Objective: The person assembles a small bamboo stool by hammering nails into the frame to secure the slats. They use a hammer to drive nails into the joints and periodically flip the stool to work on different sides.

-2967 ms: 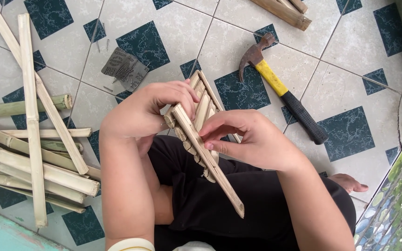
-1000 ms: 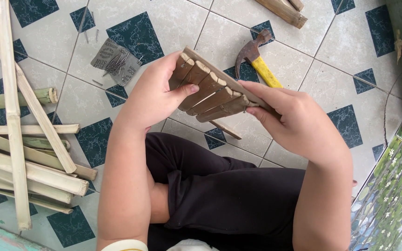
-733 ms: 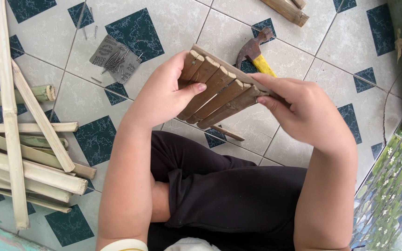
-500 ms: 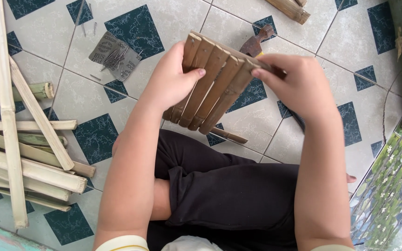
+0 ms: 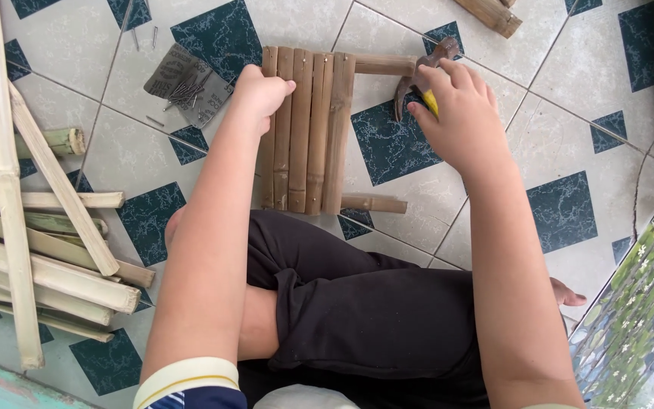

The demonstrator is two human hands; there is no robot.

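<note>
Here, the tiled floor (image 5: 493, 174) is taking up most of the view, white tiles with dark green diamonds. A big pile of split bamboo strips (image 5: 32, 250) is lying on it at the person's left side, well apart from the work. The person is sitting on the floor in black shorts (image 5: 357, 318), looking down.

Just past the knees, the bamboo slat panel (image 5: 304, 129) is lying flat on the tiles. Five slats are sitting side by side, touching each other, on top of two cross pieces that are poking out on the right (one near the top, one near the bottom). The cross pieces have bare room left on that side, so the panel seems to me only partly filled, with space for more slats.

The left hand (image 5: 260, 92) is curling loosely against the left edge of the panel near its top, pressing on it rather than gripping it.

The right hand (image 5: 459, 113) is closing around the yellow handle of the claw hammer (image 5: 421, 76), whose rusty head is lying just beside the upper cross piece. The hammer looks to be down at the floor, not swinging.

A small grey paper with loose nails (image 5: 187, 87) is lying near the left hand, so plenty of nails are waiting there.
</note>
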